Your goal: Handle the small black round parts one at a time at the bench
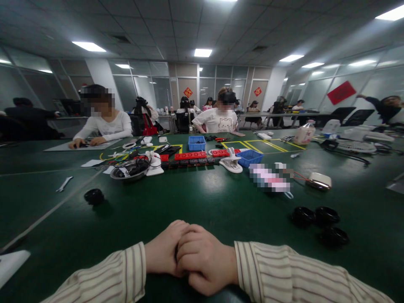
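My left hand [162, 250] and my right hand [205, 261] rest clasped together on the green table [202, 202] near its front edge. The right hand lies over the left, fingers curled around it. Nothing shows inside either hand. Both arms wear striped sleeves. A single black round part [94, 196] lies to the far left of my hands. Three black round parts [320, 223] sit in a cluster to the right.
A small wrench [64, 184] lies at the left. Farther back stand a metal bowl of cables [130, 168], red power strips [190, 156], two blue bins [196, 143] and white clamps [232, 163]. Several people sit at the tables behind.
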The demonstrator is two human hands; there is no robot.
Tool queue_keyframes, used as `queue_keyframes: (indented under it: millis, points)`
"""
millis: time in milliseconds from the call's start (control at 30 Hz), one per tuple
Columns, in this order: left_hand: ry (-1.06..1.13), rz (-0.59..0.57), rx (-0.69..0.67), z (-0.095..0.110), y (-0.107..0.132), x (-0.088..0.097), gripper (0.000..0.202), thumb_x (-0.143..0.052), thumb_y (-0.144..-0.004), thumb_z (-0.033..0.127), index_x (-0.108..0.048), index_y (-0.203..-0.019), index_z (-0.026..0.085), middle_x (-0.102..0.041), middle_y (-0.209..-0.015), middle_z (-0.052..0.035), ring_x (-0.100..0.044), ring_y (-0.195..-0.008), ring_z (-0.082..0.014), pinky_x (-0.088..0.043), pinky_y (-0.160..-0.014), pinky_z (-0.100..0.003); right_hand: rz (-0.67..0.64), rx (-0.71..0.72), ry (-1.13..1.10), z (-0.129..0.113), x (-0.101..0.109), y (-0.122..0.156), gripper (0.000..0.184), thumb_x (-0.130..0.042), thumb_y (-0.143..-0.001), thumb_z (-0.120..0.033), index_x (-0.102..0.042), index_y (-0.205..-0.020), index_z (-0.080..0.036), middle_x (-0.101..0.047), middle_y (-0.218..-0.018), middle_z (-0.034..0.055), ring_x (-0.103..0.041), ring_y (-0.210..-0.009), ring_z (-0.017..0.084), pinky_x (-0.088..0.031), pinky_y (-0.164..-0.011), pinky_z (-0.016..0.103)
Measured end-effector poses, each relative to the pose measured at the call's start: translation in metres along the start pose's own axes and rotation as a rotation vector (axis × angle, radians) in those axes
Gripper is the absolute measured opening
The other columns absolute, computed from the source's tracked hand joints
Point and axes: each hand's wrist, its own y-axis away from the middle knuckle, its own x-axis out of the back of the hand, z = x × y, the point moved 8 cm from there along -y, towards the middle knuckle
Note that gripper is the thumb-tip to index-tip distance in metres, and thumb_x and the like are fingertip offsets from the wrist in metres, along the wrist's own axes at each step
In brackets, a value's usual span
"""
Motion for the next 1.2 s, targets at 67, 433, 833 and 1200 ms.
queue_keyframes:
  millis: [67,433,833,1200]
  points:
    - [-0.017,-0.012,-0.022,0.004,0.000,0.001,0.063,-0.074,-0.047,0.034,-0.053,-0.104,0.015,-0.056,-0.096,-0.0063,-0.053,-0.086,-0.0258,-0.043,-0.082,-0.041,0.008,0.011,0.018,-0.002,0.001,0.000,0.016,-0.037,-0.068,-0.021,-0.050,-0.077,-0.017,-0.058,-0.077,0.0017,-0.051,-0.086,0.014,-0.029,-0.096,0.033]
    - [-0.001,0.080,0.035,0.006,0.004,0.004,0.042,-0.073,-0.056,0.026,-0.056,-0.094,0.018,-0.057,-0.096,-0.0046,-0.050,-0.088,-0.0241,-0.042,-0.083,-0.039,0.144,-0.422,0.168,0.026,0.016,0.007,0.028,-0.058,-0.071,-0.040,-0.051,-0.082,-0.015,-0.050,-0.083,0.0040,-0.043,-0.078,0.016,-0.034,-0.073,0.030]
    - [-0.045,-0.026,-0.046,0.000,-0.001,-0.003,0.049,-0.072,-0.052,0.028,-0.058,-0.098,0.018,-0.057,-0.093,-0.0023,-0.053,-0.089,-0.0247,-0.040,-0.086,-0.038,0.080,-0.083,0.001,0.006,0.008,0.000,0.013,-0.038,-0.065,-0.019,-0.050,-0.070,-0.017,-0.058,-0.078,0.0019,-0.052,-0.078,0.013,-0.033,-0.089,0.032]
    - [-0.032,-0.018,-0.099,0.010,0.002,-0.002,0.063,-0.075,-0.056,0.034,-0.051,-0.113,0.023,-0.054,-0.117,-0.0053,-0.046,-0.111,-0.0291,-0.028,-0.102,-0.048,0.183,-0.174,0.090,0.008,0.019,0.002,0.023,-0.046,-0.073,-0.033,-0.049,-0.089,-0.017,-0.056,-0.090,0.0042,-0.047,-0.089,0.016,-0.031,-0.092,0.036]
